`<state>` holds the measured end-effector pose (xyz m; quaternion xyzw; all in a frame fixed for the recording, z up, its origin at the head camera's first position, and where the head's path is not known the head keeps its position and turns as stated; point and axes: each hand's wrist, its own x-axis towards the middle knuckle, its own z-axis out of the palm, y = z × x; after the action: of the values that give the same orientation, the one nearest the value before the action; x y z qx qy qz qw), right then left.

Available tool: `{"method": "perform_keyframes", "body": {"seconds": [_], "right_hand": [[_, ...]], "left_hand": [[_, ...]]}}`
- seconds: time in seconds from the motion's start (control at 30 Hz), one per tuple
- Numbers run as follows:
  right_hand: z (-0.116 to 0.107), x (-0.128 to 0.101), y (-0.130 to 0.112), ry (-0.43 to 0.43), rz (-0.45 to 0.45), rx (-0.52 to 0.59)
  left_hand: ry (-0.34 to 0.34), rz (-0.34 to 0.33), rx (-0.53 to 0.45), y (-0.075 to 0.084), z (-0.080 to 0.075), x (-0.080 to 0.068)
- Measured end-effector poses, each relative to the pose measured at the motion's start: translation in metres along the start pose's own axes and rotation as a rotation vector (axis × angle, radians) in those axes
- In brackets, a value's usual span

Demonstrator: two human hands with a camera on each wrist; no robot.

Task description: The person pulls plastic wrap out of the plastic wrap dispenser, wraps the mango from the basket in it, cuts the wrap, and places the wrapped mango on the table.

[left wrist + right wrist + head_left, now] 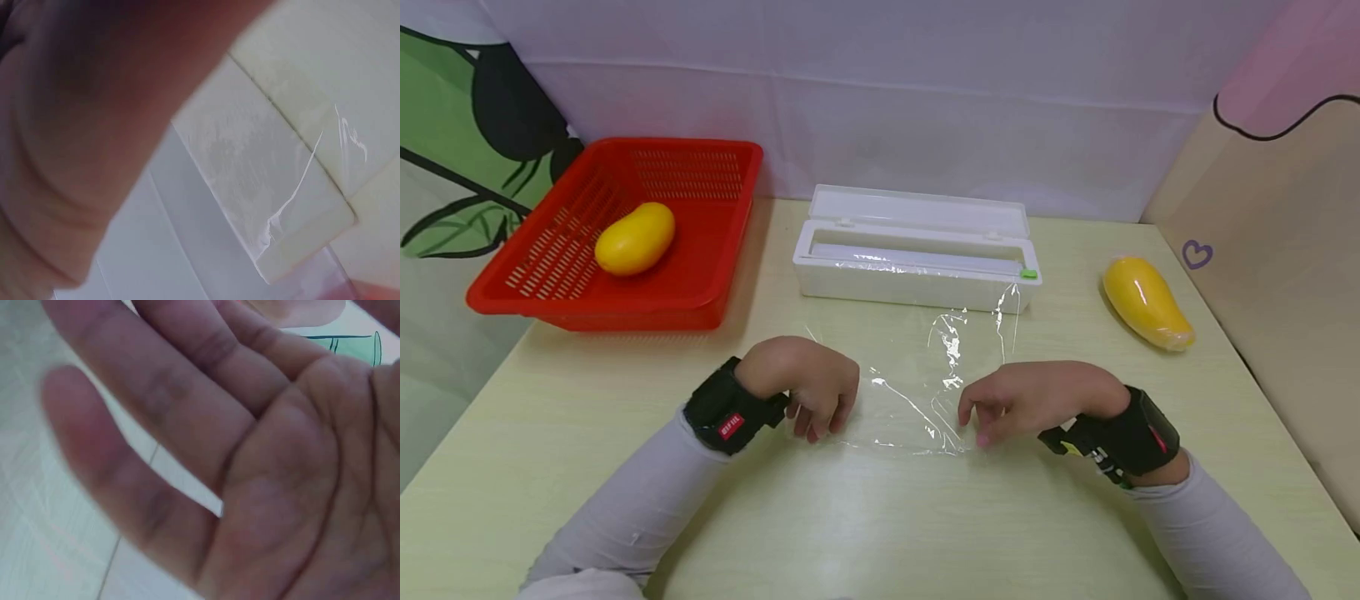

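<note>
red tag on left wrist strap [731, 426] is showing small white lettering, too blurred to read | purple heart sign is sitting on beige wall panel [1197, 253]

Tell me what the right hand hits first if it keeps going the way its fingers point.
Probably the cling film sheet: the right hand has its fingers angled down-left onto the sheet's near right corner. Past that, the left hand. Height above the film is unclear.

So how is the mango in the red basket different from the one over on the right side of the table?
The basket mango lies inside the red basket at the far left; the right mango lies straight on the table. The basket mango looks rounder and matte; the right mango looks longer, tapered and glossy. Both are yellow.
</note>
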<state>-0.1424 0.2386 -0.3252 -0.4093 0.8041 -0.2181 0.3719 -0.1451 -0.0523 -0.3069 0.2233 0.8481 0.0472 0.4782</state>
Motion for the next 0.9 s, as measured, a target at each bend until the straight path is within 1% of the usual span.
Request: {"method": "perform_keyframes", "body": {"seconds": [0.13,0.2,0.27,0.33,0.43,0.47,0.53,0.57,0.63,0.77,0.83,0.9], "right_hand": [[-0.003,0.003,0.004,0.117,-0.080,-0.043],[-0.004,0.005,0.006,0.184,-0.113,-0.059],[-0.005,0.006,0.006,0.239,-0.134,-0.061],[-0.006,0.007,0.007,0.279,-0.139,-0.052],[-0.008,0.006,0.008,0.316,-0.132,-0.039],[-0.009,0.006,0.008,0.328,-0.127,-0.036],[-0.011,0.006,0.009,0.356,-0.126,-0.033],[-0.012,0.005,0.010,0.372,-0.127,-0.032],[-0.014,0.004,0.011,0.413,-0.132,-0.035],[-0.017,0.001,0.013,0.494,-0.131,-0.026],[-0.018,0.000,0.014,0.529,-0.122,-0.016],[-0.020,-0.001,0.014,0.555,-0.113,-0.007]], "left_hand": [[0.010,0.016,-0.008,-0.001,-0.001,-0.002],[0.027,0.031,-0.003,-0.002,-0.002,-0.003],[0.051,0.060,0.011,-0.004,-0.004,-0.005],[0.092,0.113,0.038,-0.007,-0.007,-0.007],[0.198,0.220,0.069,-0.013,-0.013,-0.013],[0.250,0.251,0.074,-0.015,-0.015,-0.017],[0.381,0.294,0.074,-0.019,-0.020,-0.024],[0.455,0.303,0.069,-0.022,-0.023,-0.029],[0.611,0.294,0.065,-0.028,-0.028,-0.040],[0.923,0.192,0.010,-0.040,-0.037,-0.063],[1.062,0.140,-0.017,-0.047,-0.040,-0.075],[1.195,0.105,-0.031,-0.054,-0.043,-0.088]]}}
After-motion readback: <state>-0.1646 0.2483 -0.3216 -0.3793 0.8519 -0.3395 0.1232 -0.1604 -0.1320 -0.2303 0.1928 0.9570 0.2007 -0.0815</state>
